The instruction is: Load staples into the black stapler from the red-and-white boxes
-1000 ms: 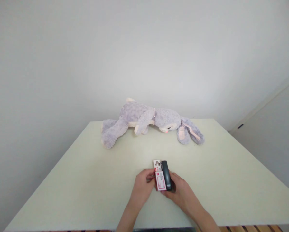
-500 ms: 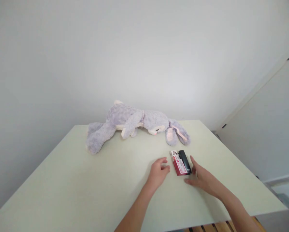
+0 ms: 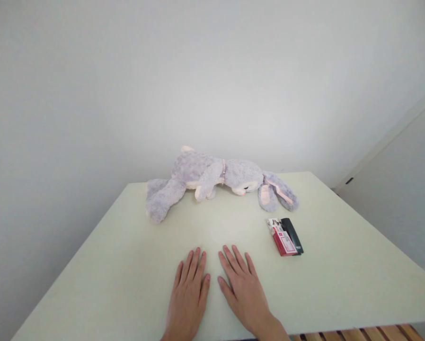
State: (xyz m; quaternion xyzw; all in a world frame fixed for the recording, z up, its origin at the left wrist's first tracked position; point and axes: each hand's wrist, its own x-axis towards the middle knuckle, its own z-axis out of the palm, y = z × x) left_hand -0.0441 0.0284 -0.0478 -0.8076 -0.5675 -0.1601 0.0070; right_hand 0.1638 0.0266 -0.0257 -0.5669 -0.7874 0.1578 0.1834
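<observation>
There's a grey-lilac plush bunny (image 3: 216, 182) flopped on its side at the far end of the pale green table (image 3: 127, 265), ears trailing to the right of the frame. Plain white wall (image 3: 198, 71) fills the upper frame, with wooden slats (image 3: 358, 335) showing at bottom right.

Both hands flat on table (image 3: 102, 265), left hand (image 3: 189, 296) beside right hand (image 3: 243, 290). Stapler pack (image 3: 285, 236) right of them; plush rabbit (image 3: 216, 180) behind.

One plush rabbit (image 3: 219, 180), one stapler (image 3: 292, 235), one box (image 3: 280, 237).
</observation>
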